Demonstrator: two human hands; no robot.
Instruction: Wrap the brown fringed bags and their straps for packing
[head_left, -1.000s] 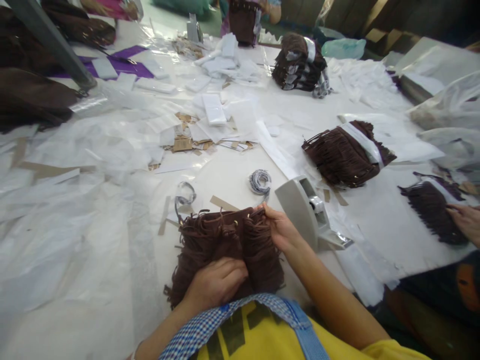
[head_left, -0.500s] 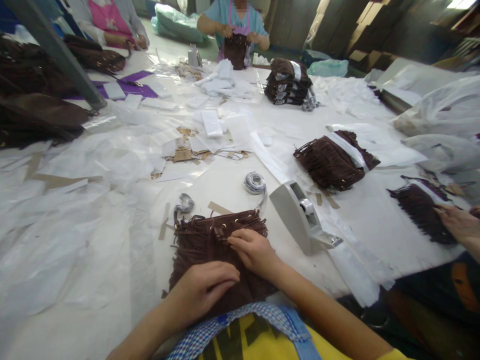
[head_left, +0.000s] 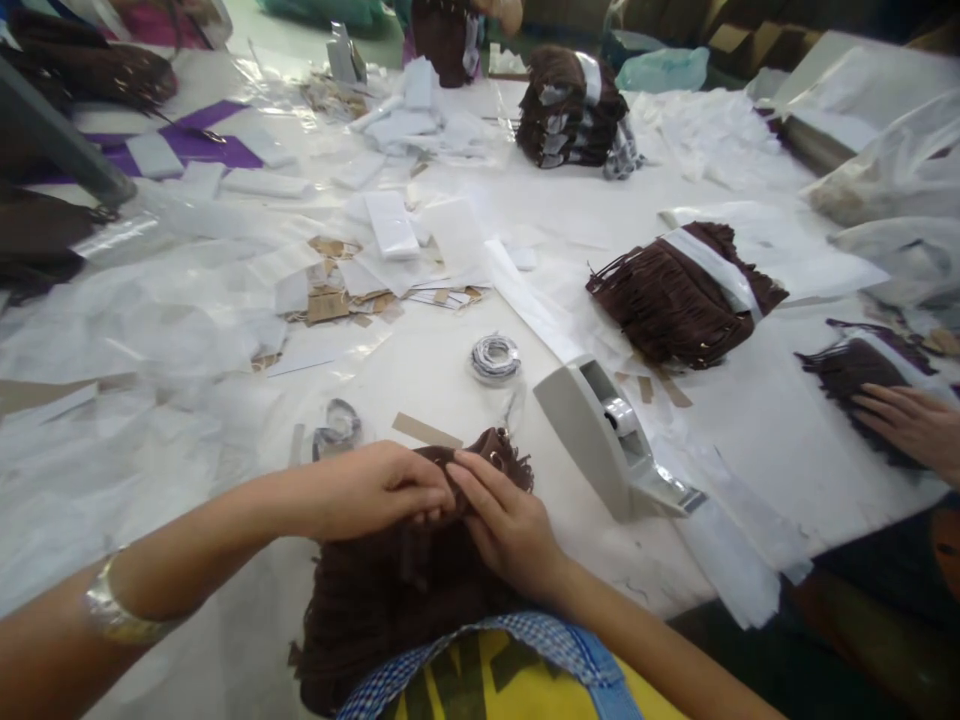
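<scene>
A dark brown fringed bag [head_left: 375, 600] with metal eyelets lies at the table's near edge, against my apron. My left hand [head_left: 401, 490] has come across its top with fingers curled in a pinch at the upper edge. Close beside it, my right hand [head_left: 510, 520] grips the same upper edge, thumb hidden beneath the fingers. What small part sits between the fingertips is hidden. Beyond the bag are a coiled strap in clear wrap [head_left: 495, 358] and a second wrapped coil [head_left: 337, 425]. A grey tape dispenser [head_left: 589, 435] stands right of my right hand.
Wrapped fringed bags [head_left: 679, 300] lie behind the dispenser, with a stack of bags [head_left: 574, 110] farther back. Tags [head_left: 330, 300], white packets and plastic sheets [head_left: 150, 320] cover the left and middle. A co-worker's hand [head_left: 911, 425] rests on another bag at right.
My left hand has moved up from the bag's lower front to its top edge, beside my right hand. The bag's top looks more bunched, and the view has tilted down.
</scene>
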